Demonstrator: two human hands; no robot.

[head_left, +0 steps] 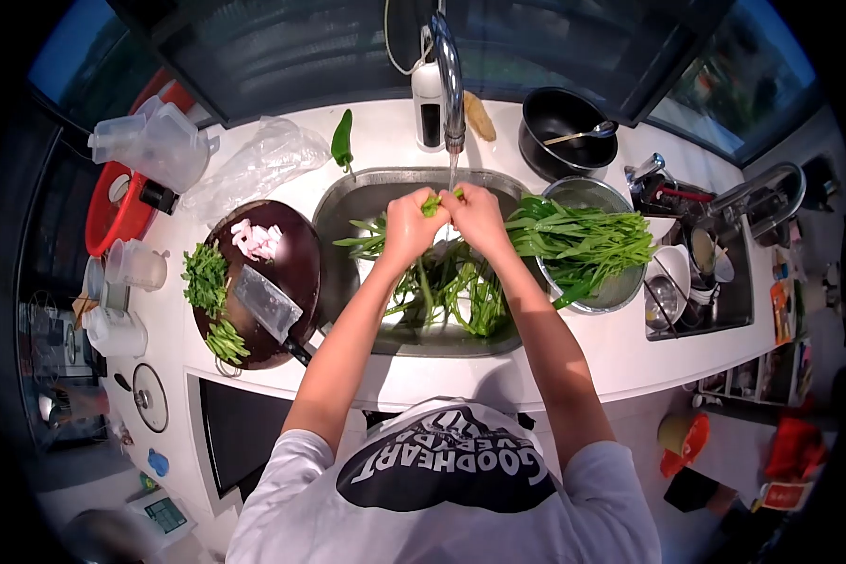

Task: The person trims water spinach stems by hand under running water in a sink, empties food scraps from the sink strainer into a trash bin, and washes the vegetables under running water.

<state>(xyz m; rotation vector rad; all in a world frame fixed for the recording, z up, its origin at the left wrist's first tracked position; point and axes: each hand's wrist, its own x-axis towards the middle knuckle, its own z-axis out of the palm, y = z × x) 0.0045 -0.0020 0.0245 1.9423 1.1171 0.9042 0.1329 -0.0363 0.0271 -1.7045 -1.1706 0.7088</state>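
Observation:
Over the metal sink (511, 344), my left hand (412, 228) and my right hand (477, 222) are close together under the running faucet (452, 85). Both are closed around leafy greens (430, 205), bits of which poke out between the fingers. Water falls right between the two hands. Below them, more long-stemmed greens (479, 301) lie loose in the sink. Just right of the sink, a metal bowl (603, 303) is heaped with long narrow green leaves (583, 235).
Left of the sink, a round cutting board (296, 230) holds a cleaver (268, 301), chopped pale meat (256, 240) and cut greens (205, 279). A green pepper (342, 139) lies behind. At the back right stands a black pot (559, 108) with a spoon. A second sink (724, 324) holds dishes.

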